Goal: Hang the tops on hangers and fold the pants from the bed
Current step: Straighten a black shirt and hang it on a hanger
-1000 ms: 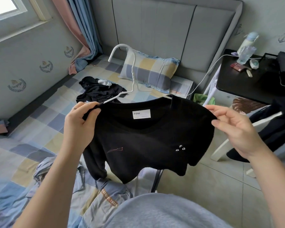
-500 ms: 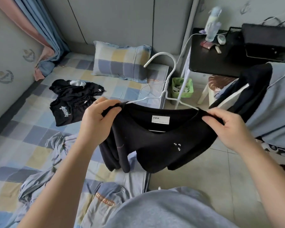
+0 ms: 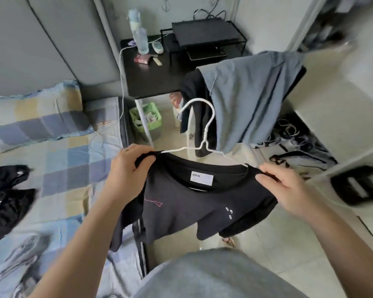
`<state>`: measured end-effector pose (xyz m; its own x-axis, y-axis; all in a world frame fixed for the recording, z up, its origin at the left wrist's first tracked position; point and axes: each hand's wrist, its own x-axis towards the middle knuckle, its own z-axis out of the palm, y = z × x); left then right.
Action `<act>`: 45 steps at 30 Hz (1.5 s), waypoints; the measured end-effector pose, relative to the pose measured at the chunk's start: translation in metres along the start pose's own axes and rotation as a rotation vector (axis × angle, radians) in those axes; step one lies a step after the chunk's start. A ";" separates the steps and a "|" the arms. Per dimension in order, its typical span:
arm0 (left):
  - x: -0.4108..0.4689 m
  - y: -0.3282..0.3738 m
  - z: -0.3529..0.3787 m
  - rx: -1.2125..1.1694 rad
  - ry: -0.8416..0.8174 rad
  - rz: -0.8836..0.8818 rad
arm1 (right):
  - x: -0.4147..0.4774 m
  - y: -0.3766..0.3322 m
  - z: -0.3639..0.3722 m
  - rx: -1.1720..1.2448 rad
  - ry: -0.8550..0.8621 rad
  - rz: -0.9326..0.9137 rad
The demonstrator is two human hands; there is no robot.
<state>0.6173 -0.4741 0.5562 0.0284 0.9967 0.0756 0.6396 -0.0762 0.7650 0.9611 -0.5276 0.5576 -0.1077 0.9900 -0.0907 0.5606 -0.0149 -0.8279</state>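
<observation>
Between both hands, black top (image 3: pixel 194 203) on white hanger (image 3: pixel 202 134), left hand (image 3: pixel 130 168) and right hand (image 3: pixel 286 188) pinching its shoulders

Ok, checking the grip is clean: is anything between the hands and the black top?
Nothing visible. The left hand and right hand each grip a shoulder of the black top directly; the white hanger sits inside its neck.

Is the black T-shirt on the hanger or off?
On. The white hanger sits inside the collar of the black T-shirt, hook above; left hand and right hand pinch its shoulders.
</observation>
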 end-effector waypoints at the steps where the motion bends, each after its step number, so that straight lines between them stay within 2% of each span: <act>1: 0.011 0.012 0.019 0.011 -0.022 0.033 | -0.007 0.010 -0.016 0.023 0.020 0.042; 10: 0.083 0.120 0.209 -0.041 -0.280 0.291 | -0.082 0.086 -0.142 0.143 0.293 0.349; 14: 0.091 0.174 0.280 -0.060 -0.386 0.288 | -0.112 0.111 -0.180 0.259 0.425 0.461; 18: 0.092 0.216 0.322 -0.043 -0.612 0.298 | -0.127 0.126 -0.197 0.420 0.542 0.551; 23: 0.108 0.235 0.347 -0.105 -0.841 0.338 | -0.093 0.121 -0.204 0.768 0.746 0.512; 29: 0.160 0.264 0.354 -0.129 -0.994 0.417 | 0.001 0.104 -0.254 1.032 0.817 0.276; 32: 0.198 0.287 0.350 -0.171 -1.042 0.477 | 0.055 0.087 -0.289 0.979 0.893 0.197; 36: 0.260 0.326 0.336 -0.190 -1.061 0.591 | 0.125 0.068 -0.331 0.771 1.018 0.177; 42: 0.347 0.381 0.313 -0.130 -0.974 0.859 | 0.214 0.033 -0.387 0.554 1.091 0.096; 45: 0.381 0.409 0.309 -0.151 -0.910 0.911 | 0.250 0.008 -0.423 0.504 1.117 0.042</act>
<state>1.1266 -0.1168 0.7001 0.9520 0.2402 0.1897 0.0235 -0.6754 0.7371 1.2857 -0.2210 0.7620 0.8048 0.5601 0.1965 0.1398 0.1429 -0.9798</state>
